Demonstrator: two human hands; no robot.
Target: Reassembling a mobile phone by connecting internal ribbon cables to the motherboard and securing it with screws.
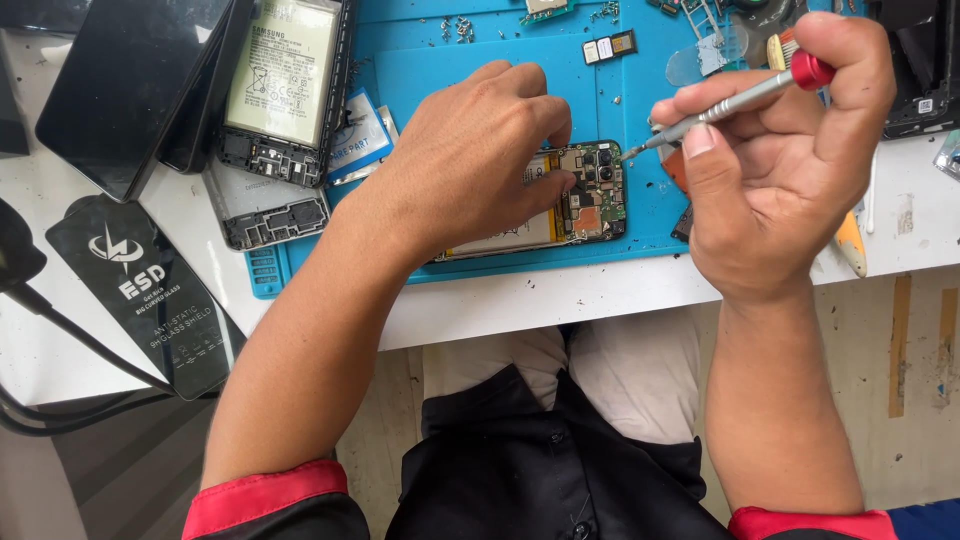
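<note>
Left hand is pressing down on the opened smartphone lying on the blue repair mat, fingers curled together over its battery. Right hand is pinching a red-capped precision screwdriver, fingers clamped on the shaft, tip hovering just beside the exposed board. Back cover is already off; loose screws are lying on the mat, though probably more are waiting, hard to tell

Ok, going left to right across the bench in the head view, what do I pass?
Black screen-protector pack → opened phone with battery showing → left hand → phone circuit board → screwdriver in right hand.
</note>
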